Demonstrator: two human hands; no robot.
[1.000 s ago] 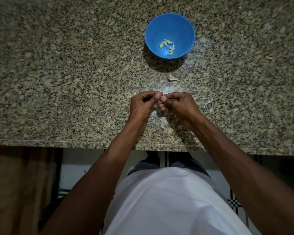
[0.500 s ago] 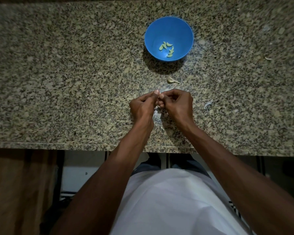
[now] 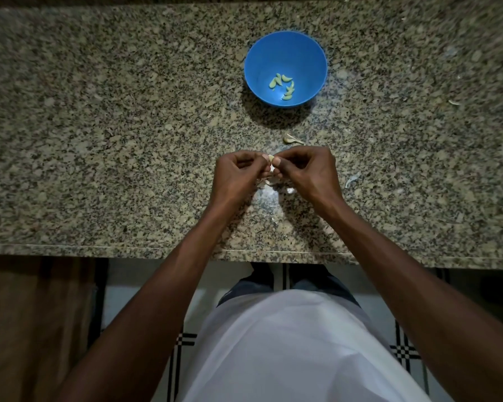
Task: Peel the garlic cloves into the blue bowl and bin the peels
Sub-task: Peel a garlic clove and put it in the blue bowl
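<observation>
A blue bowl (image 3: pixel 285 50) stands on the granite counter, with several peeled pale green garlic cloves (image 3: pixel 283 85) at its bottom. Nearer to me, my left hand (image 3: pixel 237 172) and my right hand (image 3: pixel 305 169) meet above the counter. Between their fingertips they pinch one small garlic clove (image 3: pixel 271 160), partly hidden by the fingers. White peel scraps (image 3: pixel 266 182) lie on the counter under my hands. One unpeeled clove (image 3: pixel 291 139) lies between my hands and the bowl.
More peel bits lie to the right of my hands (image 3: pixel 352 179) and far right (image 3: pixel 454 102). The granite counter (image 3: pixel 99 140) ends at its front edge (image 3: pixel 128 250), close to my body. Tiled floor shows below.
My two hands stay together on the clove; the fingertips have shifted slightly as they work the skin. The camera has tilted a little, so the bowl sits lower in view.
</observation>
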